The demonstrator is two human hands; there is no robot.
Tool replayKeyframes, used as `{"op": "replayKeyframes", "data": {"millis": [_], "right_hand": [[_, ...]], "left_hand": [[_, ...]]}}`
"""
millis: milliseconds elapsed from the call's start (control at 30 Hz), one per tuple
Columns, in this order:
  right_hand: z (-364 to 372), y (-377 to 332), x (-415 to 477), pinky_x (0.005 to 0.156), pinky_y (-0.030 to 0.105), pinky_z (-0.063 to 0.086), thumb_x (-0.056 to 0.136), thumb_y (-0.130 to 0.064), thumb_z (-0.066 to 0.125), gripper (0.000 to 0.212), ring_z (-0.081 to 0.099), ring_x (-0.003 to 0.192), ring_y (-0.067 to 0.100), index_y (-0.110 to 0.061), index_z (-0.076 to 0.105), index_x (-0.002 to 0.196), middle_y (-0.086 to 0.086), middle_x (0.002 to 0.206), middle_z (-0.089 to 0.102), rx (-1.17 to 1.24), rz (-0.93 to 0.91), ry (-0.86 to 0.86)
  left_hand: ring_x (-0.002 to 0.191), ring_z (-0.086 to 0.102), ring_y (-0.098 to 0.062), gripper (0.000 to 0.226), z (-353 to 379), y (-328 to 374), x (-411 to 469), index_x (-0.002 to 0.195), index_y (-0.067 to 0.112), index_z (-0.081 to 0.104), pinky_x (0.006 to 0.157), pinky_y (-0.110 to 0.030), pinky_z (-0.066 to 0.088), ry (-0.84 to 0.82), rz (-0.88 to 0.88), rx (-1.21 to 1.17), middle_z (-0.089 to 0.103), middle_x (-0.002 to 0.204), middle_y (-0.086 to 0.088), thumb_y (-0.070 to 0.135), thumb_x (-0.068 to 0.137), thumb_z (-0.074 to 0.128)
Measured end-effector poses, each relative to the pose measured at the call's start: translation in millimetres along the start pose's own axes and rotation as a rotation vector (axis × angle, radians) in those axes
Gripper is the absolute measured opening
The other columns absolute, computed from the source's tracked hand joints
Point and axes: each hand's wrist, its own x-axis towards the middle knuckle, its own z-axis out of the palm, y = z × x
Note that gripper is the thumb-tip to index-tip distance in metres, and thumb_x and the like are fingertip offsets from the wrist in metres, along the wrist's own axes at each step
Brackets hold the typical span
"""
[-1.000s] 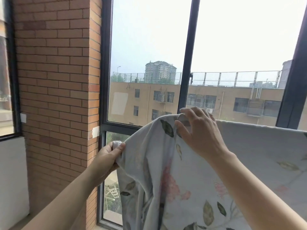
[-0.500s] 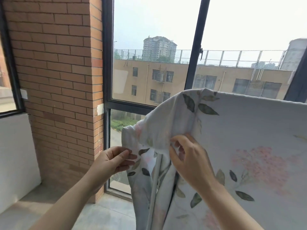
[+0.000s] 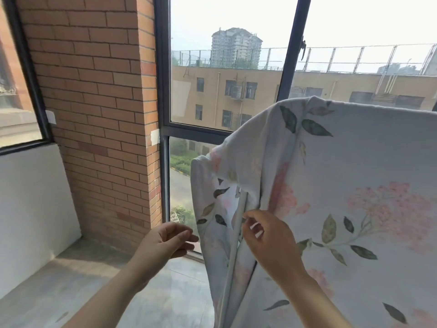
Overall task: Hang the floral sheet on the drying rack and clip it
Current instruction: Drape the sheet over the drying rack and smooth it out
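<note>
The floral sheet [image 3: 350, 176], pale with pink flowers and green leaves, hangs draped over a bar that it hides completely. Its left end falls in vertical folds. My right hand [image 3: 267, 240] is in front of those folds and pinches one fold edge between thumb and fingertips. Just left of the sheet's hanging edge, my left hand [image 3: 165, 240] hovers with fingers loosely curled, holding nothing and not touching the cloth. No clip is in view.
A brick pillar [image 3: 94, 114] stands to the left of the dark-framed window [image 3: 163, 129] behind the sheet. A low white wall [image 3: 30, 197] closes the left side. Grey concrete floor [image 3: 71, 280] lies below my arms.
Both hands moved down from the sheet's top edge along its left folds. My left hand let go of the sheet's edge and now hangs beside it.
</note>
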Motion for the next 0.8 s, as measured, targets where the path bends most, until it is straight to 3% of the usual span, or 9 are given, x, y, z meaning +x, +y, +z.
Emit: {"op": "replayKeyframes", "data": {"millis": [133,367,467,533,667,800], "right_hand": [[10,-14,7,0.072,0.031,0.054,0.089,-0.025,0.059,0.019,0.06,0.079,0.005,-0.022,0.064,0.107,-0.013,0.089,0.063,-0.024,0.068,0.063],[41,-52,7,0.074,0.025,0.054,0.091,-0.023,0.058,0.02,0.061,0.085,0.002,-0.024,0.066,0.109,-0.011,0.095,0.065,-0.013,0.28,0.258],[48,-63,1,0.07,0.012,0.049,0.092,-0.019,0.056,0.017,0.06,0.086,0.0,-0.026,0.065,0.106,-0.011,0.096,0.064,-0.03,0.342,0.311],[47,-69,-2,0.07,0.007,0.045,0.094,-0.018,0.054,0.023,0.059,0.089,-0.001,-0.023,0.064,0.114,-0.011,0.102,0.063,-0.045,0.395,0.293],[40,-68,1,0.083,0.015,0.043,0.095,-0.015,0.05,0.034,0.057,0.098,0.005,-0.02,0.059,0.127,-0.008,0.117,0.061,-0.085,0.425,0.22],[40,-57,13,0.078,0.001,0.04,0.095,-0.012,0.047,0.037,0.056,0.101,-0.001,-0.026,0.058,0.128,-0.016,0.117,0.06,-0.051,0.399,0.139]], "left_hand": [[0.089,0.07,-0.029,0.013,-15,-3,15,0.1,0.003,0.065,0.083,-0.037,0.056,-0.093,0.005,-0.001,0.075,0.092,-0.01,0.01,0.09,0.058],[0.084,0.07,-0.023,0.011,-58,-2,45,0.099,0.001,0.063,0.08,-0.035,0.055,-0.289,0.052,0.004,0.075,0.09,-0.009,0.006,0.092,0.057],[0.083,0.07,-0.022,0.01,-61,-1,51,0.098,0.002,0.064,0.082,-0.037,0.055,-0.392,0.078,-0.005,0.075,0.09,-0.01,0.006,0.092,0.058],[0.083,0.069,-0.021,0.009,-58,0,54,0.096,0.006,0.065,0.082,-0.038,0.054,-0.46,0.1,0.016,0.075,0.089,-0.008,0.006,0.091,0.059],[0.079,0.069,-0.016,0.011,-49,4,63,0.093,0.012,0.067,0.079,-0.035,0.053,-0.513,0.15,0.043,0.076,0.088,-0.006,0.006,0.091,0.059],[0.077,0.067,-0.012,0.011,-35,9,70,0.095,0.01,0.067,0.07,-0.022,0.051,-0.501,0.19,0.028,0.075,0.089,-0.008,0.003,0.089,0.061]]}}
